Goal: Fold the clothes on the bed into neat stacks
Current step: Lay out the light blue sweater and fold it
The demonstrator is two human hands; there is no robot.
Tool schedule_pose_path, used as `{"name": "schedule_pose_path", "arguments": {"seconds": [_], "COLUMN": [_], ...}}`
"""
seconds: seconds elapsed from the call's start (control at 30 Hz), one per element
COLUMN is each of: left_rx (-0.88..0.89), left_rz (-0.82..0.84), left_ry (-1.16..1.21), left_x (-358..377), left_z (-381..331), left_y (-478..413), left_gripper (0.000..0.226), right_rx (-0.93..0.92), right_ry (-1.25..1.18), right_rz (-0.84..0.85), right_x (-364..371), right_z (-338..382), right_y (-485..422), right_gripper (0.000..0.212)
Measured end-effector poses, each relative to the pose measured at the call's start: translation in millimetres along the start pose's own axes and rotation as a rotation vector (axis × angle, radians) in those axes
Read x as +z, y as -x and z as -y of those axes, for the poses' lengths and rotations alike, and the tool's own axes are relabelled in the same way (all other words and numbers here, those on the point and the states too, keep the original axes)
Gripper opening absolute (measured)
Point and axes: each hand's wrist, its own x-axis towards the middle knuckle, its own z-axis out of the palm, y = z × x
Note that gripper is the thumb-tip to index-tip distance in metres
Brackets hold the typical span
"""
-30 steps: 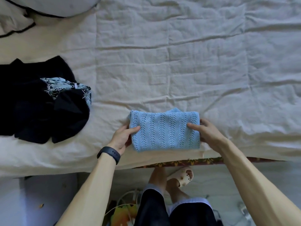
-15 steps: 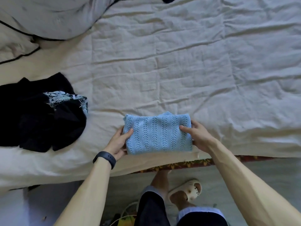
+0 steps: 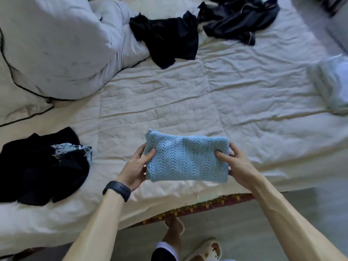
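A folded light-blue knit top (image 3: 186, 159) is held just above the near edge of the bed (image 3: 188, 102). My left hand (image 3: 136, 166) grips its left end, thumb on top and fingers underneath. My right hand (image 3: 235, 164) grips its right end the same way. A heap of dark clothes with a patterned piece (image 3: 43, 164) lies at the left edge. Two more dark garments, one (image 3: 167, 36) in the middle and one (image 3: 239, 19) to its right, lie crumpled at the far side. A folded pale stack (image 3: 333, 83) sits at the right, blurred.
A bunched white duvet with dark piping (image 3: 52, 49) fills the far left of the bed. The cream quilted sheet between the piles is wrinkled. Below the bed edge are the floor, my legs and a pale clog (image 3: 205, 249).
Both hands have closed on the ends of the blue knit top and lifted it off the sheet. The view has tilted up, bringing the far dark garments and the pale stack into sight.
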Motion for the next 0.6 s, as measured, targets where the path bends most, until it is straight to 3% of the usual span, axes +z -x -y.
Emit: {"name": "schedule_pose_path", "arguments": {"seconds": [0.2,0.33,0.47,0.6], "left_rx": [0.261,0.364,0.457,0.617], "left_rz": [0.188,0.333,0.421,0.444], "left_ry": [-0.124,-0.224,-0.29,-0.273], "left_x": [109,169,223,293], "left_z": [-141,-220,-275,-322], "left_y": [63,107,141,162], "left_gripper": [0.048,0.066,0.057,0.034], "right_rx": [-0.23,-0.378,-0.541,-0.747], "right_ry": [-0.068,-0.088,-0.109,-0.065], "right_rz": [-0.021,-0.049,-0.195,-0.388], "right_x": [-46,-79,-103,-117], "right_z": [143,220,278,331], "right_y": [93,160,220,263], "right_gripper": [0.034,0.044,0.046,0.033]}}
